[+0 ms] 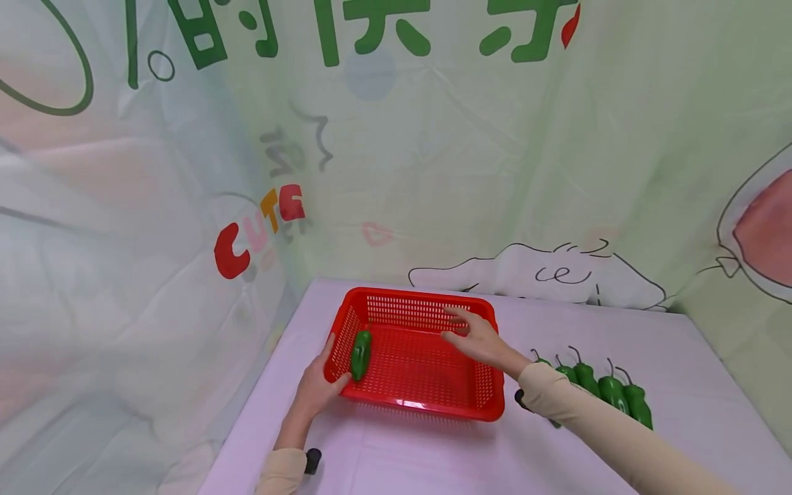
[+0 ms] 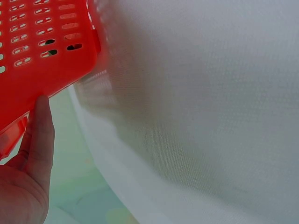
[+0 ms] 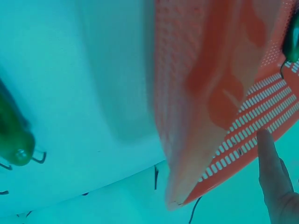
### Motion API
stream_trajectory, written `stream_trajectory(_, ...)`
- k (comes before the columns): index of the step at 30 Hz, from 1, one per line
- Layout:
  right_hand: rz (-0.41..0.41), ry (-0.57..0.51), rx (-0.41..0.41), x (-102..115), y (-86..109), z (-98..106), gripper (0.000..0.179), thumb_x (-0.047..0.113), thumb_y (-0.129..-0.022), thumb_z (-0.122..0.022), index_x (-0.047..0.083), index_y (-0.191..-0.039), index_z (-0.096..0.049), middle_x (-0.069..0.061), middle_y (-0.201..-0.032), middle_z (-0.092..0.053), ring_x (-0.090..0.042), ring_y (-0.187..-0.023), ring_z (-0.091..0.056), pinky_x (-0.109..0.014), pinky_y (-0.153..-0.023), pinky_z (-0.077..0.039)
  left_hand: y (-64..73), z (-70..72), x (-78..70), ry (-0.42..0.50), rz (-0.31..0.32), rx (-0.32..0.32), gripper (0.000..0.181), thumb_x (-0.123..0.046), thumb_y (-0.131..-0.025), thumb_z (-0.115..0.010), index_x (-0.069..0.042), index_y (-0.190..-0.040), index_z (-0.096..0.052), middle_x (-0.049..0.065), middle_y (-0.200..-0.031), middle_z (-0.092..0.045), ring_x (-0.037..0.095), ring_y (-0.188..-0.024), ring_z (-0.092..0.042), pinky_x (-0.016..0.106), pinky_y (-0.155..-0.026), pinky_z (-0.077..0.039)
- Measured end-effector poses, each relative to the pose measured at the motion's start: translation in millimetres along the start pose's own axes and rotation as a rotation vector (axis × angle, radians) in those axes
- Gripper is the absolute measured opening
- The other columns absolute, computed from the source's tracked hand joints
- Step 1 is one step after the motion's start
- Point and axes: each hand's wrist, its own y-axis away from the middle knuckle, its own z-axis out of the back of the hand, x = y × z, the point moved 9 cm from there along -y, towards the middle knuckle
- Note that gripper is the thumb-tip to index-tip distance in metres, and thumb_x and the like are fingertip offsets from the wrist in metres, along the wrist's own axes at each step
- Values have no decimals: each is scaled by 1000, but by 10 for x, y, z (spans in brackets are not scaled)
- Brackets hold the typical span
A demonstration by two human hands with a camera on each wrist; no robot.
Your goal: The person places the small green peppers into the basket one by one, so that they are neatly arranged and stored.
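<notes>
A red plastic basket (image 1: 408, 407) with slotted walls stands on the table. My left hand (image 1: 317, 386) holds its near left corner, thumb at the front rim and fingers along the left side. In the left wrist view, a straight finger (image 2: 43, 135) lies against the red rim. One green pepper (image 1: 361, 355) lies lengthwise inside the basket by the left wall. Over the basket's right half hovers my right hand (image 1: 479, 338), fingers spread and slightly bent, with nothing held. In the right wrist view, one finger (image 3: 271, 163) overlaps the basket's slotted wall.
To the right of the basket, several green peppers (image 1: 612, 393) lie in a row, stems pointing away, partly hidden by my right sleeve (image 1: 612, 440). A pale cloth covers the table (image 1: 383, 460). Printed curtains (image 1: 433, 172) hang behind and at the sides.
</notes>
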Motion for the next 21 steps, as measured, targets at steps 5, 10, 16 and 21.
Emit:
stream_trajectory(5,-13,-4,-9,-65,68,103,61,19,-94,-61,1,-148,-39,-27,-140,-48,-46,-118,-55,-51,-87,-55,-3,-12,10,-3,-2,5,88,-22,-83,-71,-18,-158,-25,18,-147,-47,38,-127,-49,58,-96,-48)
stream_trajectory(10,-59,13,-28,-213,135,200,63,21,-94,-62,2,-148,-39,-27,-139,-49,-45,-119,-54,-50,-87,-55,-9,-14,10,-11,-1,0,89,-24,-82,-72,-18,-158,-26,18,-146,-48,38,-126,-50,58,-96,-47)
stream_trajectory(16,-66,3,-59,-341,218,305,63,23,-93,-63,3,-149,-39,-27,-140,-49,-45,-118,-55,-48,-84,-57,-16,-21,11,-9,-10,-1,89,-23,-81,-72,-16,-157,-26,18,-145,-49,38,-125,-51,58,-96,-48)
stream_trajectory(21,-52,-16,-66,-377,272,396,63,22,-94,-62,3,-149,-38,-27,-139,-49,-45,-118,-53,-47,-82,-58,-14,-30,29,5,0,9,88,-24,-83,-71,-18,-158,-25,17,-146,-48,37,-126,-51,56,-96,-49)
